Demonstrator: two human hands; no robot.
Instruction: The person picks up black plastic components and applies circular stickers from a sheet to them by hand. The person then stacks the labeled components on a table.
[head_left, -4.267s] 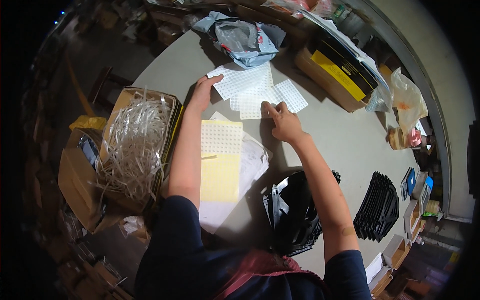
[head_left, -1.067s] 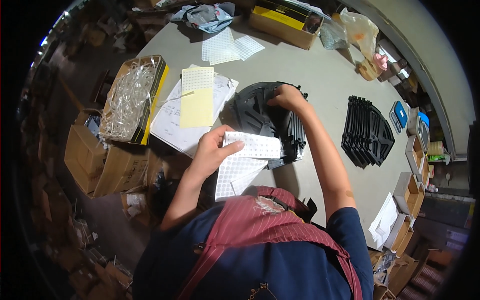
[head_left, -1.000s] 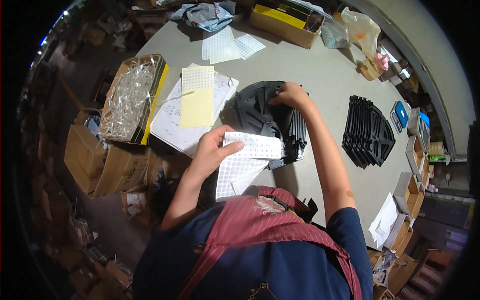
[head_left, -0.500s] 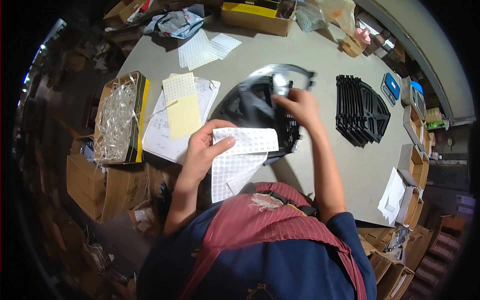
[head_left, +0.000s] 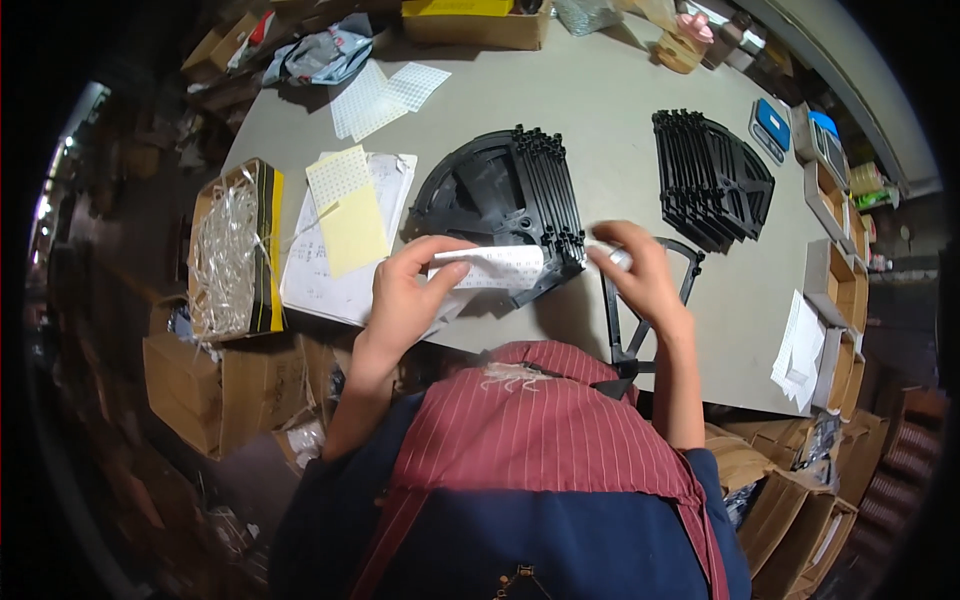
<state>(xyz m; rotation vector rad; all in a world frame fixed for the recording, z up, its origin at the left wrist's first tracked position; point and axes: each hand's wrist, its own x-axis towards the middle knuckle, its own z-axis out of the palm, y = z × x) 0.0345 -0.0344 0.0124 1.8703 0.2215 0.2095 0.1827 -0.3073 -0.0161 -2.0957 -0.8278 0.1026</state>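
Note:
My left hand [head_left: 408, 298] pinches a white sheet of small printed stickers [head_left: 505, 268], bent over near its top. My right hand [head_left: 643, 278] is curled round a small silvery-white object [head_left: 615, 257], whose kind I cannot make out. Under that hand, a fan-shaped black plastic frame [head_left: 612, 325] reaches toward the table's near edge. Just beyond the sticker sheet lies a stack of similar black fan-shaped parts [head_left: 465, 190], its near end partly hidden by the sheet.
Farther right stands another stack of black fan-shaped parts [head_left: 735, 175]. To the left are yellow sticker paper [head_left: 352, 240], written papers [head_left: 392, 195] and a box of clear strips [head_left: 225, 265]. Small cardboard trays [head_left: 828, 280] and a blue-topped scale [head_left: 770, 125] line the right edge.
My right hand has come nearer and right, from above the stack. The black frame moved from over the stack to its right. The sticker sheet is tilted and bent more.

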